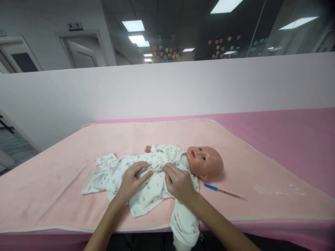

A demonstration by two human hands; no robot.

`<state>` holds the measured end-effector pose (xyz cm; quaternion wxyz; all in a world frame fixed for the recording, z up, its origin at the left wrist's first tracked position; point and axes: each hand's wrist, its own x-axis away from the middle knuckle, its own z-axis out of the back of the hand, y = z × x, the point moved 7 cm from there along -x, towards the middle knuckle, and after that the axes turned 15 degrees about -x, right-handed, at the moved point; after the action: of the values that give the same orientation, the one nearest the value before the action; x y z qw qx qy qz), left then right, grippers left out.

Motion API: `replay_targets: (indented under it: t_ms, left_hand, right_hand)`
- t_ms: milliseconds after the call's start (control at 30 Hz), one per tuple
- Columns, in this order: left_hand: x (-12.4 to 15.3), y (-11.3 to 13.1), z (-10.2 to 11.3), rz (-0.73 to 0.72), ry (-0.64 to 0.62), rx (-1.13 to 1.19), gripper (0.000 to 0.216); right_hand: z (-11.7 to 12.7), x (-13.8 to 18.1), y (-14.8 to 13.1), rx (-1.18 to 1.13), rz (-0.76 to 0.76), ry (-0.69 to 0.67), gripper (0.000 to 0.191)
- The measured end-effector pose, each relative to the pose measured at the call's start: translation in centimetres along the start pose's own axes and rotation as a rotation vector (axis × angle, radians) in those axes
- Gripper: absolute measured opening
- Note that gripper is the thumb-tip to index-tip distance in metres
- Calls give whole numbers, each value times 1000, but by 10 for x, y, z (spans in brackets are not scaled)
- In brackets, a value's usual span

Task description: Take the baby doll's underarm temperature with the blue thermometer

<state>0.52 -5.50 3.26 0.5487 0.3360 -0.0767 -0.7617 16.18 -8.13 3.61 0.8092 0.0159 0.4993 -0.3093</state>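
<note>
A baby doll (205, 162) lies on its back with its head to the right, dressed in white printed baby clothes (154, 186). My left hand (134, 179) is at the doll's belly, thumb and fingertips closed on the open front edge of the clothes. At the chest, my right hand (179, 181) pinches the same edge near a small round snap. The front flap hangs loose toward me. One sleeve (184, 223) reaches over the table's near edge; the doll's other hand (148, 149) shows at the far side.
A thin stick with a blue end (225, 191), like a thermometer, lies beside the doll's head. A peach blanket (65, 167) covers the pink table surface (295, 139). Behind stands a low white wall (167, 90).
</note>
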Motion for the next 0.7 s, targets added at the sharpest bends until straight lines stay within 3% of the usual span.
replay_targets:
  t_ms: [133, 267, 367, 567, 700]
  left_hand:
    - [22, -1, 7, -40, 148, -220, 20]
    - [28, 7, 8, -64, 239, -294, 31]
    - [31, 13, 7, -102, 255, -341, 35]
    - [35, 24, 0, -203, 221, -447, 10]
    - [37, 22, -2, -165, 252, -462, 13]
  right_hand:
    - [-3, -9, 5, -59, 35, -127, 20]
    - [-3, -13, 10, -94, 62, -167, 15]
    - [-3, -12, 11, -135, 91, -165, 14]
    - [2, -6, 10, -197, 142, -84, 12]
    - [5, -4, 10, -208, 144, -57, 12]
